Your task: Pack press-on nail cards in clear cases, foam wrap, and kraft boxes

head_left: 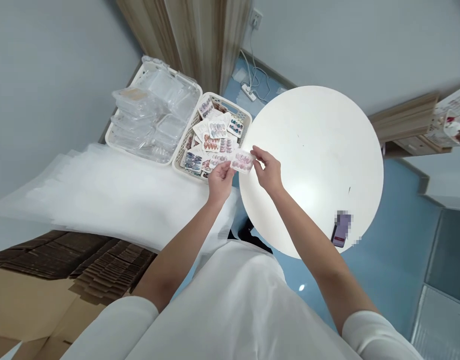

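A card of pink press-on nails (242, 161) is held up between my two hands, over the gap between the basket and the round table. My left hand (219, 182) pinches its left edge between thumb and fingers. At the card's upper right corner, the thumb and fingers of my right hand (268, 169) close on the edge. Just beyond my left hand stands a white basket (246, 113) heaped with several nail cards (217, 130) in blue, orange, green and purple, some overlapping others.
A larger white basket (197, 92) holds clear plastic packs (139, 125). Translucent sheets (113, 195) are stacked at left, above folded cardboard (105, 265). On the round white table (320, 130) lies a phone (341, 232). A power strip (248, 92) with cables is on the floor.
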A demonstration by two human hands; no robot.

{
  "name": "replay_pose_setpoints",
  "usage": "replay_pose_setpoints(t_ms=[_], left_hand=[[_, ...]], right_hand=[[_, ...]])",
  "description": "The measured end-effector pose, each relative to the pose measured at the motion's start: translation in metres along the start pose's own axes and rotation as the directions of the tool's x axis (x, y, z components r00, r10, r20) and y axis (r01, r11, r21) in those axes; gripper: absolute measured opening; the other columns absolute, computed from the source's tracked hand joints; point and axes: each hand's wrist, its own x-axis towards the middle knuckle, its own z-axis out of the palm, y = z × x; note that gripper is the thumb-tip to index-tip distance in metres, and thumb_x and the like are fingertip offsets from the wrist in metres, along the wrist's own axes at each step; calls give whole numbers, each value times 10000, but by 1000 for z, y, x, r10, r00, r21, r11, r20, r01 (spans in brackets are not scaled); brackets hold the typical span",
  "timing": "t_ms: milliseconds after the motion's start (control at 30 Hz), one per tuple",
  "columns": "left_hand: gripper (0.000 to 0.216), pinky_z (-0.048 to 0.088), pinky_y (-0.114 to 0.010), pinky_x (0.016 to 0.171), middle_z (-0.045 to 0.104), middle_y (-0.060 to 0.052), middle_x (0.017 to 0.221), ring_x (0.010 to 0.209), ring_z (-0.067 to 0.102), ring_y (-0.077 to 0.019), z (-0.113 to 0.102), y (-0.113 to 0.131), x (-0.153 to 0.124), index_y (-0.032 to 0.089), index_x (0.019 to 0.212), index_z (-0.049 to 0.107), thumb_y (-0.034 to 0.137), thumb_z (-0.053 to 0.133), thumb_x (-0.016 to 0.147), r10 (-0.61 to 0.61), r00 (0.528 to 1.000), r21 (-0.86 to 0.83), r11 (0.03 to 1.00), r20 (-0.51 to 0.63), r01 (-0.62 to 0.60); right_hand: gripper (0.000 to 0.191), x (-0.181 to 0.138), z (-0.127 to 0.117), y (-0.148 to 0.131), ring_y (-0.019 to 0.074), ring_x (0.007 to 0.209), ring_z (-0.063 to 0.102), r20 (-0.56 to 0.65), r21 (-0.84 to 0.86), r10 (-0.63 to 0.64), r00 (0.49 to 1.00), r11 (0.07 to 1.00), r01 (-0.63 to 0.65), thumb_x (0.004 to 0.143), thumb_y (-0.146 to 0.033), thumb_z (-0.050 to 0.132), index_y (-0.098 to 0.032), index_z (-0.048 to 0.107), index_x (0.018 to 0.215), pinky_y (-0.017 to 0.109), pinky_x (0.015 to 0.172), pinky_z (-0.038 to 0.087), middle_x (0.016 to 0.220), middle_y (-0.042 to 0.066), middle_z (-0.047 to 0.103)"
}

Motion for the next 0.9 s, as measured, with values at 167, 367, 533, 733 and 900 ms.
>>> replay_pose_setpoints(t_ms=[167, 367, 533, 733, 900], left_hand=[[289, 511, -323, 709, 654, -53, 758, 698, 641, -150, 28, -1, -50, 130, 878, 577, 357, 610, 701, -97, 982, -21, 995, 161, 102], [308, 503, -298, 644, 638, -30, 643, 620, 637, -149, 72, -5, -113, 131, 818, 578, 377, 654, 649, -228, 907, 93, 974, 354, 209], [301, 488, -292, 664, 639, -22, 648, 640, 634, -145, 114, -8, -154, 142, 807, 585, 390, 647, 649, -234, 864, 213, 965, 447, 151], [288, 489, -293, 669, 640, -30, 655, 665, 640, -155, 161, -19, -196, 139, 803, 554, 364, 650, 652, -293, 823, 267, 947, 487, 179], [275, 492, -296, 668, 642, -41, 657, 674, 646, -164, 183, -33, -221, 140, 810, 540, 342, 649, 659, -320, 852, 283, 935, 415, 213]], right_hand=[[377, -59, -37, 23, 171, 997, 557, -126, 354, 222, 967, 921, -166, 772, -291, 498, -200, 516, 1138, 353, 872, 450, 1075, 75, 596], [401, -138, -95, 51, 160, 914, 579, -163, 669, 457, 874, 702, -243, 649, -243, 643, -193, 562, 1038, 366, 874, 448, 1001, 71, 615], [365, -205, -135, 82, 147, 831, 580, -116, 759, 523, 844, 595, -265, 613, -254, 675, -186, 587, 961, 354, 813, 464, 922, 57, 617], [386, -265, -157, 115, 118, 669, 581, -129, 760, 573, 809, 581, -291, 695, -338, 582, -189, 537, 1049, 318, 664, 486, 878, 45, 585], [641, -300, -169, 126, 116, 715, 594, -120, 570, 427, 896, 769, -290, 720, -275, 537, -271, 289, 1311, 325, 711, 468, 1018, 64, 541]])
